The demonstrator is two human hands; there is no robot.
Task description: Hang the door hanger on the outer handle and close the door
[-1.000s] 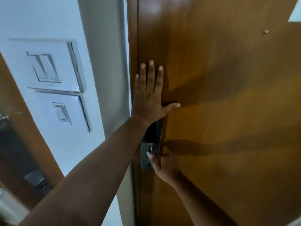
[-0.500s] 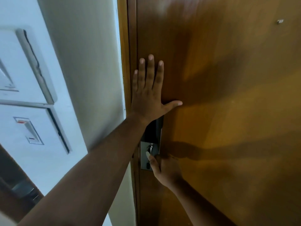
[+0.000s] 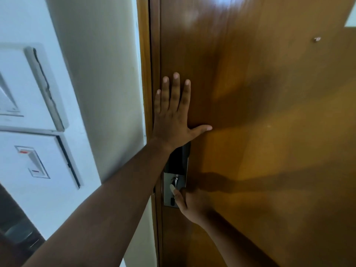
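Observation:
A glossy brown wooden door (image 3: 260,112) fills the right of the view, its edge flush against the frame (image 3: 154,74). My left hand (image 3: 173,116) lies flat on the door, fingers spread, just above the lock. A dark and silver lock plate (image 3: 176,176) sits on the door's left edge. My right hand (image 3: 190,203) is closed around the inner handle below the plate, thumb resting on the metal; the handle itself is mostly hidden. The door hanger and the outer handle are out of sight.
A white wall (image 3: 100,83) stands left of the frame, with two white switch panels (image 3: 30,116) at the far left. A dark piece of furniture (image 3: 13,228) shows at the bottom left corner.
My view has shifted slightly. Both hands keep the same places on the door and the handle.

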